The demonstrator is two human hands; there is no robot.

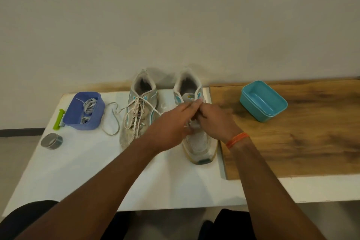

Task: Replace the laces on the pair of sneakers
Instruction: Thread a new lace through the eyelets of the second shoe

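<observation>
Both hands, left hand (171,122) and right hand (214,121), over unlabelled right sneaker (198,142).

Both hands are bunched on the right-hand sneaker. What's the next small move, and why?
Probably draw the lace out of the next eyelet. Both the left hand and right hand pinch at the right sneaker, whose lace looks mostly undone; exact grip is blurred.

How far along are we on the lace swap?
Early. Nothing looks finished: the left sneaker is laced, ends trailing loose. In hand: both hands, left hand and right hand, work over the right sneaker; motion blur hides its lace. Left: laces in the purple basket wait; the teal tub is empty.
</observation>
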